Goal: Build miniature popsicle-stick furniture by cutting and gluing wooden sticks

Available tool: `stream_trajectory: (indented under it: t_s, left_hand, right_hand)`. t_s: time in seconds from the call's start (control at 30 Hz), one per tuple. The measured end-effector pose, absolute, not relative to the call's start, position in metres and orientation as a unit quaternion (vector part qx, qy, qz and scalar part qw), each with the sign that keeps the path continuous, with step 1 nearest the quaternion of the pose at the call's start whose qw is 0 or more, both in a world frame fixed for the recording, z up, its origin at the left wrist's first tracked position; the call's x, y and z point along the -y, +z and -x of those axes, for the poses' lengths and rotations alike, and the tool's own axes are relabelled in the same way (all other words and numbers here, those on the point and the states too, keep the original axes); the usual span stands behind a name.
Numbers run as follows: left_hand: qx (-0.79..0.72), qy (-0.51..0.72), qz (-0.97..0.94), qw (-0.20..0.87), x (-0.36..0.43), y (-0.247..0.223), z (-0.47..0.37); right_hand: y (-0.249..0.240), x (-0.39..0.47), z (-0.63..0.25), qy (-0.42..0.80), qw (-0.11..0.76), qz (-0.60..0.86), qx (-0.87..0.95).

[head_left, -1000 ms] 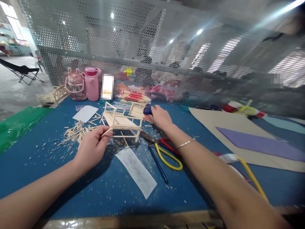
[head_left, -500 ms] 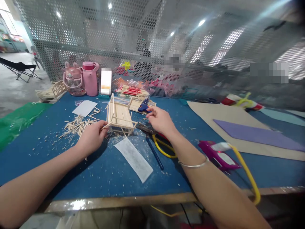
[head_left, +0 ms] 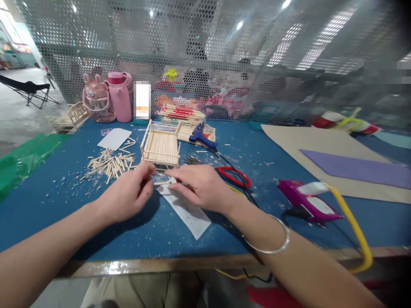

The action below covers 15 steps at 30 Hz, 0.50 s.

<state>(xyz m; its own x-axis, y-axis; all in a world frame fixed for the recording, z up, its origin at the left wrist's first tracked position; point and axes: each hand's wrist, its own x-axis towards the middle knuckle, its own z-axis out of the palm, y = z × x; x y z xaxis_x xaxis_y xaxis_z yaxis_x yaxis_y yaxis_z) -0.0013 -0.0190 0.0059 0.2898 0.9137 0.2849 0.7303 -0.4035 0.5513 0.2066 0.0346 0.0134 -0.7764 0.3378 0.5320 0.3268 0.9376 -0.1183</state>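
Note:
Between my hands is a short thin wooden stick (head_left: 162, 183), its left end in the closed fingers of my left hand (head_left: 130, 192). My right hand (head_left: 205, 186) reaches over a white paper strip (head_left: 192, 220), thumb and forefinger apart near the stick's other end. Just beyond stands a small bed-like frame of wooden sticks (head_left: 160, 145), upright on the table. A blue glue gun (head_left: 203, 137) rests at a second flat stick piece (head_left: 186, 133). Scissors with red and yellow handles (head_left: 236, 175) are partly hidden behind my right hand.
Cut stick pieces (head_left: 112, 164) lie in a pile at left beside a white card (head_left: 114, 139). Pink bottles (head_left: 120, 98) stand at the back, near bundled sticks (head_left: 181, 113). At right are a magenta device (head_left: 308, 201) with a yellow cable and a purple sheet (head_left: 353, 167).
My right hand has come away from the glue gun toward my left hand. The stick frame now faces more squarely forward, and my left hand has moved nearer the middle with the stick.

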Motion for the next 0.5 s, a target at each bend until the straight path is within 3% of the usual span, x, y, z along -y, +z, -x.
stream_trajectory:
  t_s: [0.37, 0.5]
  left_hand:
    - [-0.512, 0.310, -0.785, 0.159, 0.020, -0.002, -0.001]
    - [-0.611, 0.418, -0.668, 0.078, -0.001, 0.011, 0.013]
  right_hand:
    - [0.010, -0.037, -0.205, -0.030, 0.267, 0.180, 0.946]
    - [0.007, -0.045, -0.207, -0.090, 0.298, 0.227, 0.923]
